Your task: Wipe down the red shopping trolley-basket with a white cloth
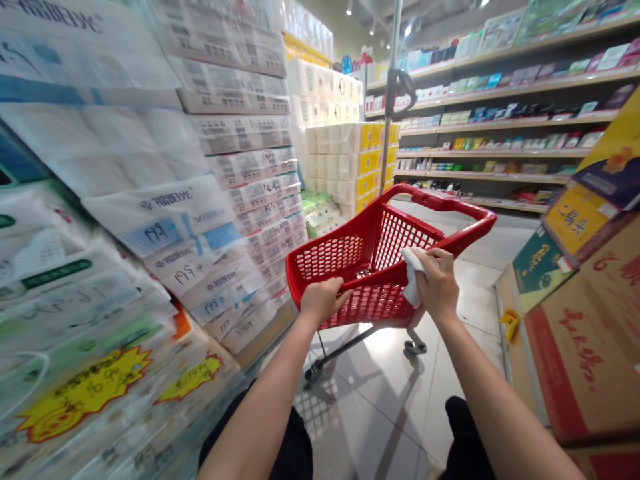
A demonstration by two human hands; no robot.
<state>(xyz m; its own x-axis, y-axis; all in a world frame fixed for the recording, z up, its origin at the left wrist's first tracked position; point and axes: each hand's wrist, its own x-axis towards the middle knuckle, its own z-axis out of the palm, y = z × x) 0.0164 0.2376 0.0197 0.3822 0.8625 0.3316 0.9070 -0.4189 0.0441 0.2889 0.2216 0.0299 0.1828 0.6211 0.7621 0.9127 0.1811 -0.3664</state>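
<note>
A red plastic shopping cart (365,303) stands on the tiled floor in front of me, its handle at the upper right. My left hand (323,300) grips the near rim of the basket, fingers over the edge and thumb pointing right. On the same rim, nearer the handle, my right hand (437,283) is closed around a white cloth (413,277), which lies against the cart's side. A small item, too small to make out, shows inside the basket.
Stacked tissue packs (240,153) rise close on the left. Cardboard boxes (590,347) line the right side. Behind the cart stand a metal pole (391,127), more tissue packs and shelves (500,127) of goods.
</note>
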